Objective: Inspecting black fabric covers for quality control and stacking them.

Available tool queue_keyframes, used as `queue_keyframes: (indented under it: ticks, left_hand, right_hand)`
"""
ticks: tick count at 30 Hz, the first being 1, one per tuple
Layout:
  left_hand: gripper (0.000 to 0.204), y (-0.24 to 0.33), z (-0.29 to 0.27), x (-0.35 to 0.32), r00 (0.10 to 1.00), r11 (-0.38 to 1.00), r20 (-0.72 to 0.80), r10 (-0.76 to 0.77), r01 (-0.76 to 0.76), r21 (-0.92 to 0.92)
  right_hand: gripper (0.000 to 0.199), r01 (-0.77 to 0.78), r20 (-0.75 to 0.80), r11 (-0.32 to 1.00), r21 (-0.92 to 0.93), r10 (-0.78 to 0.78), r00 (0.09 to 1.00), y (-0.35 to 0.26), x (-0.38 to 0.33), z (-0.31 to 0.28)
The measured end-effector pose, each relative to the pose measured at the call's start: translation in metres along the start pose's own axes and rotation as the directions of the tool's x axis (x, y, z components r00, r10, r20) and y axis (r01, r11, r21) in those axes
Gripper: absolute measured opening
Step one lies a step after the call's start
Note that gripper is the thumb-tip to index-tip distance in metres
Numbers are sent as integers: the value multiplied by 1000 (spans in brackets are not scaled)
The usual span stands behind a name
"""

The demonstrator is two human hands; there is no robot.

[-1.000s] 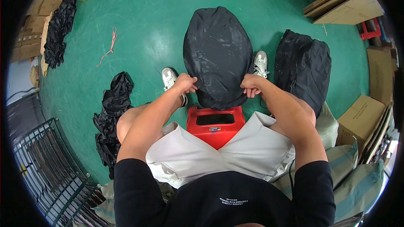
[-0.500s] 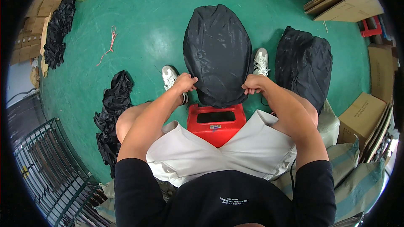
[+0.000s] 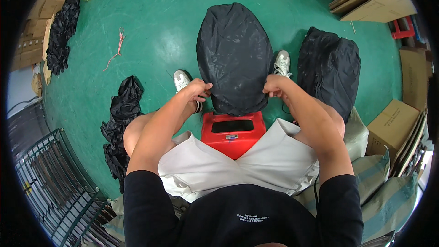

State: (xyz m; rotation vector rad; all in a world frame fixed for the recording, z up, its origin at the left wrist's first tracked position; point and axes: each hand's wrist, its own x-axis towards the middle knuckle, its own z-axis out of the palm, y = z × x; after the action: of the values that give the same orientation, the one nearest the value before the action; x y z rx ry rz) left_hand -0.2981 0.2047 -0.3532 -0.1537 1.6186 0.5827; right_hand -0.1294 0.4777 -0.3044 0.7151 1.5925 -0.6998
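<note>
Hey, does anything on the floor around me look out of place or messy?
A loose pink string lies alone on the green floor at upper left, like a dropped scrap. Black covers sit crumpled in a heap by the left knee, unlike the smooth cover that the left hand and right hand hold.

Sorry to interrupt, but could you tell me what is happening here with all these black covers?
A person seated on a red stool grips the near edge of a rounded shape wrapped in a black cover, which lies on the green floor between their feet. The left hand pinches the cover's left corner, the right hand its right corner. A second covered shape lies on the person's right, and loose black covers are heaped on their left.
</note>
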Motion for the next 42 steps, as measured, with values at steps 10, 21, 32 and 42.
queue_keyframes:
  ticks: [10, 21, 32, 42]
  left_hand:
    - [41, 58, 8, -38, 983, 692, -167, 71, 72, 718]
    - [48, 125, -23, -186, 655, 435, -79, 751, -401, 807]
    - [38, -255, -141, -34, 225, 913, -974, 11, -400, -82]
    - [72, -421, -37, 7, 110, 799, -801, -588, 232, -555]
  right_hand:
    - [36, 433, -660, 847, -309, -519, 543, -60, -100, -43]
    - [35, 531, -460, 643, -551, -765, 450, -76, -94, -39]
    - [34, 459, -369, 717, -524, -677, 636, -105, -102, -10]
    - [33, 405, -328, 744, -532, -622, 712, -128, -93, 10]
